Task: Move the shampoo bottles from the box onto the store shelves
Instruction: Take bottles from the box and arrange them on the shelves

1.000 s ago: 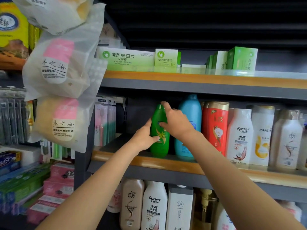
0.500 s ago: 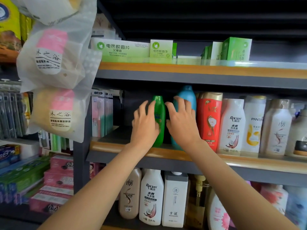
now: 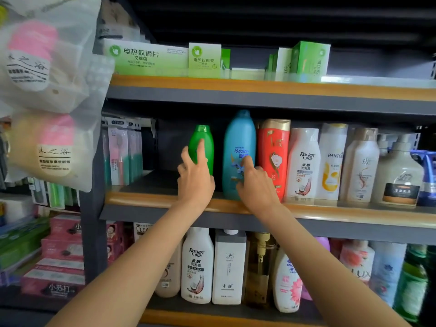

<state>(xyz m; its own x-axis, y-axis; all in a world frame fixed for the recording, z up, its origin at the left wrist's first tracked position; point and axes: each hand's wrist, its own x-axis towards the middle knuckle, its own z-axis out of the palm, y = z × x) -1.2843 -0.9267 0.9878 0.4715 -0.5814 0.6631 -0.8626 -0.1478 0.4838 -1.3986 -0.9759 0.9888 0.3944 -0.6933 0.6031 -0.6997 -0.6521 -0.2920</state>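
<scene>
Though glossy, green bottle (image 3: 201, 147) upright.

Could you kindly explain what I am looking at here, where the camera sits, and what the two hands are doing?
There is no machine: a person wears a wide-angle camera on the head, looking forward and down at their own arms. The middle shelf holds a row of upright shampoo bottles. The left hand has its fingers on the front of the green bottle; the right hand touches the blue bottle beside it. Neither bottle is lifted; both stand on the shelf. Green boxes sit on the shelf above, more bottles below.
</scene>
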